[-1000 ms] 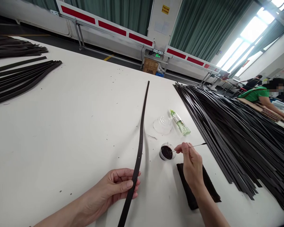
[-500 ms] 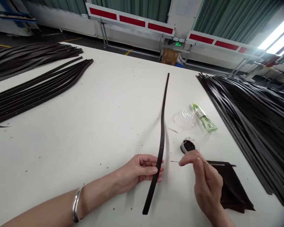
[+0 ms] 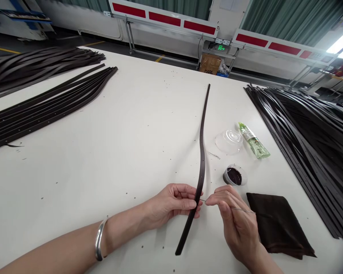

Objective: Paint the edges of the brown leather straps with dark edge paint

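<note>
A matt leather strap [image 3: 200,179] sits in the left hand [image 3: 174,203], a thin metal pin [image 3: 240,209] in the right hand [image 3: 236,224], soft cloth [image 3: 277,224] beside it.

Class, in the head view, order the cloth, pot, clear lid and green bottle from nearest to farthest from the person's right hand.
From the right hand:
1. Cloth, to its right.
2. Pot, ahead of it.
3. Clear lid and green bottle, beyond the pot, too close to call.

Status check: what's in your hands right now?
Left hand pinching dark brown perforated leather belt strap. Right hand holding thin metal pin, tip at strap's edge. Nothing blocking.
</note>
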A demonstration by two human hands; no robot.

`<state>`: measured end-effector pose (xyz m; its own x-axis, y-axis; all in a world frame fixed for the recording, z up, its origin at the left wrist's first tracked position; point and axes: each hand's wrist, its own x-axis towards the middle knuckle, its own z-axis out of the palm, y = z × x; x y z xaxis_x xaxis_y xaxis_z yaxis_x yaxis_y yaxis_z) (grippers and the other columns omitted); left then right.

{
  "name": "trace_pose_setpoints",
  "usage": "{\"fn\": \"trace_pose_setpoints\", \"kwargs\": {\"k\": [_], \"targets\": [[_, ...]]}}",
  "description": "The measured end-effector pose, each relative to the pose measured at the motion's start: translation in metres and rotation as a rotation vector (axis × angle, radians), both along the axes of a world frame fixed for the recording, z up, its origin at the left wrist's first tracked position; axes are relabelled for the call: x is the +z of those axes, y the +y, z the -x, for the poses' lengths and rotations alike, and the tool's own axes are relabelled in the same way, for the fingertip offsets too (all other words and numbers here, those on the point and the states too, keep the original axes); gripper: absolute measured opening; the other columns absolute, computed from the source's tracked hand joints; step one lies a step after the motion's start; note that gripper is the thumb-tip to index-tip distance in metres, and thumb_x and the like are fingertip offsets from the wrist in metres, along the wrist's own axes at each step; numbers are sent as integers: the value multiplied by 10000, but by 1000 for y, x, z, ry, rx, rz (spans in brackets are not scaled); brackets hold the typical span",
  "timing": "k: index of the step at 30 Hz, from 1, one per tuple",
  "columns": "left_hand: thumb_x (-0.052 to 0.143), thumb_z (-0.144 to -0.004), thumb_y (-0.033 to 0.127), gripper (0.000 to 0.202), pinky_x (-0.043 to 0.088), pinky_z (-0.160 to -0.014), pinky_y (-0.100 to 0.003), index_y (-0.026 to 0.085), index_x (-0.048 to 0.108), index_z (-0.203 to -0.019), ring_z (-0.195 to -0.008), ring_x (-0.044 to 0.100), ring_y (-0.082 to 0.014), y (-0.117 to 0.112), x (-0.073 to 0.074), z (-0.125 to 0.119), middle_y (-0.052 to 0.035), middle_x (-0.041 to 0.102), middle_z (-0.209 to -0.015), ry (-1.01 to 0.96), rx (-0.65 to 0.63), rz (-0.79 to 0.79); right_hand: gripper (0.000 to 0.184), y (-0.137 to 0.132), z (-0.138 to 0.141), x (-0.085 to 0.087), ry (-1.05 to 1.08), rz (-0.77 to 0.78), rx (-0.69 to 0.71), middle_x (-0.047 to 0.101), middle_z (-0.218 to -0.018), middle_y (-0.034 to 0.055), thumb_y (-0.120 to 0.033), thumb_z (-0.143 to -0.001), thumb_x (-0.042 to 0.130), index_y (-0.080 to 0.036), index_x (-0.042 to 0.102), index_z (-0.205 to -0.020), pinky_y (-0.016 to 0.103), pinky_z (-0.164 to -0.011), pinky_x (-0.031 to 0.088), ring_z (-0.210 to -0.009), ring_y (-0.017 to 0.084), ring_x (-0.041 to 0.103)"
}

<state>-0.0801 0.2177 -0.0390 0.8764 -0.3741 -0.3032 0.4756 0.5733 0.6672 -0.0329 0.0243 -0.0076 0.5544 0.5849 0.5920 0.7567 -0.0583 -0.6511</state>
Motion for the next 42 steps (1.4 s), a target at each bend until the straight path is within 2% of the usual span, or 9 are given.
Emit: {"fn": "trace_pose_setpoints", "kwargs": {"k": [8,17,27,30,32,34,36,38,42], "targets": [[787,-754,208,239,524,-799,-346,151,724,-977,-772,641,-167,0,4,-1,-46,684,-837,4,-4,-8,298,1,-2,-2,-15,32,9,663,-862,43,27,-920,373,-173,577,-1004,364,-735,473,-811,179,577],[763,-784,212,294,524,-809,-342,150,719,-1068,-793,617,-158,-1,5,0,-57,679,-854,-1,-8,-28,259,1,-2,-3,-50,62,-8,671,-848,60,-16,-950,376,-164,579,-1012,356,-711,474,-794,187,572],[786,-760,229,285,522,-800,-341,154,730,-1029,-771,621,-156,-2,7,-1,-44,684,-843,16,15,-12,271,2,0,-1,2,60,-4,680,-832,48,-29,-954,381,-174,605,-999,357,-713,481,-794,189,599],[799,-748,223,263,522,-828,-350,154,731,-993,-783,639,-157,-1,6,0,-51,702,-866,65,30,3,305,-6,1,-3,97,-4,-63,693,-873,59,-82,-983,346,-185,629,-1033,369,-724,495,-807,196,626],[811,-734,213,265,522,-856,-364,158,731,-981,-794,651,-158,-1,6,0,-57,713,-892,107,46,12,299,-11,3,-6,124,-59,-153,698,-982,79,-94,-987,356,-192,622,-1081,393,-785,507,-894,211,639],[825,-717,210,280,521,-870,-376,162,732,-976,-794,659,-159,-1,6,1,-56,717,-894,129,62,22,247,-13,6,-10,59,-9,-200,684,-1108,88,-90,-970,424,-205,608,-1088,409,-850,499,-1015,230,619],[832,-709,221,277,520,-862,-375,157,733,-960,-793,660,-164,-2,6,1,-57,717,-885,117,68,29,227,-13,9,-14,-60,111,-185,667,-1182,89,-85,-957,449,-207,597,-1079,415,-881,479,-1087,243,585],[823,-721,238,257,517,-835,-357,149,730,-944,-792,658,-170,-2,6,0,-59,713,-871,77,61,26,253,-10,13,-18,-153,207,-160,665,-1197,89,-80,-962,411,-192,584,-1108,414,-887,457,-1096,244,573],[796,-754,240,231,509,-795,-329,146,715,-948,-781,656,-170,-2,6,0,-61,708,-866,22,49,17,302,-7,17,-25,-246,272,-146,660,-1216,84,-35,-938,402,-166,556,-1163,400,-899,412,-1105,241,570]]}}
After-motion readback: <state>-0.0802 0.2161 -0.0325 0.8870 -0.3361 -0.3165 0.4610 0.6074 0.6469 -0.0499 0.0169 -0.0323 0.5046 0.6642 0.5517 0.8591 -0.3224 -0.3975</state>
